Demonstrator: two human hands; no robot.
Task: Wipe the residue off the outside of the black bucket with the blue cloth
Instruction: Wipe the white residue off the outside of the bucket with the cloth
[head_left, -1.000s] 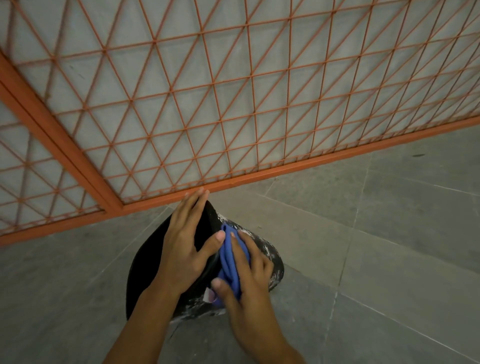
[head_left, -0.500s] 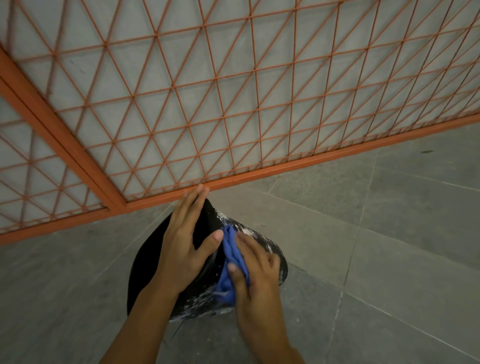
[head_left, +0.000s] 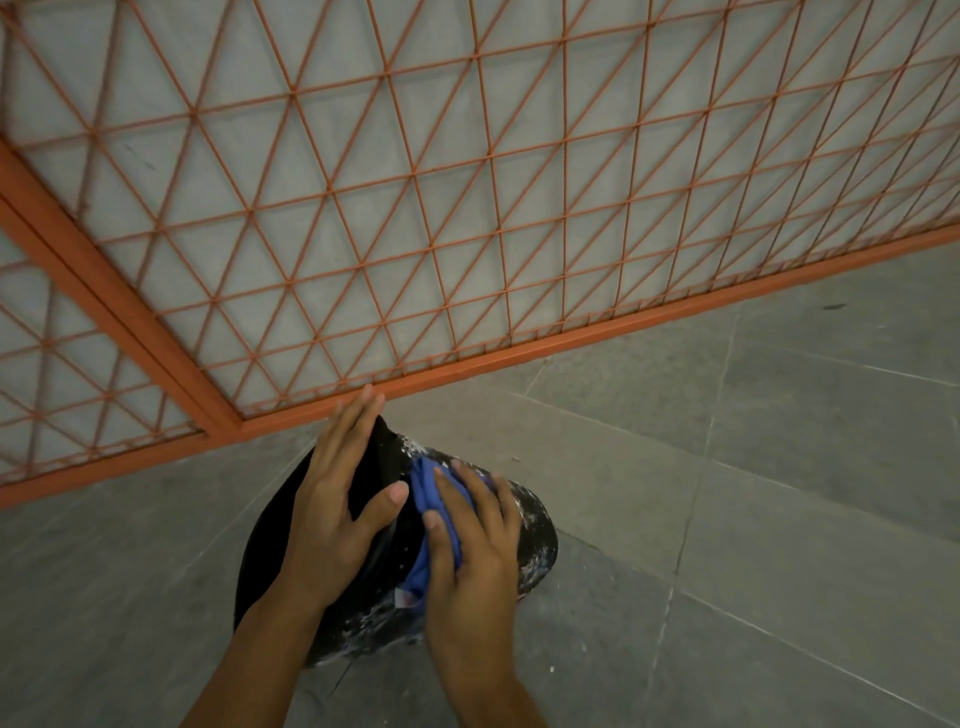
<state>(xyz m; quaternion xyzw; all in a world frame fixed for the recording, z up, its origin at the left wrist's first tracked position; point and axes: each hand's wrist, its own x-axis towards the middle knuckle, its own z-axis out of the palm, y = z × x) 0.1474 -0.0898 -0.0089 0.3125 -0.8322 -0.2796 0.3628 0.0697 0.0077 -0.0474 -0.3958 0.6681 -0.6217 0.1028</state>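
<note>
Right hand (head_left: 475, 551) has the blue cloth (head_left: 434, 499) bunched under its fingers, thumb tucked along the left edge, pressing it flat against the side of the black bucket (head_left: 535, 540). Left hand (head_left: 337, 514) isn't gripping anything, it's just laid flat on the bucket with fingers together and thumb splayed toward the cloth, steadying it.

Compared with a second ago, the right hand has slid up the bucket's side a bit, so the cloth sits higher and closer to the left thumb, with a strip of it hanging out below the palm. Left hand hasn't really budged. White crusty specks are all over the bucket's right side and lower edge.

Bucket sits low in the middle of the view on a floor (head_left: 779, 519) of big grey tiles with pale grout lines and a few small white flecks near it. Just behind it runs an orange metal frame (head_left: 571, 340) filled with orange wire mesh (head_left: 467, 208) in a triangle pattern, pale grey surface showing through behind.
</note>
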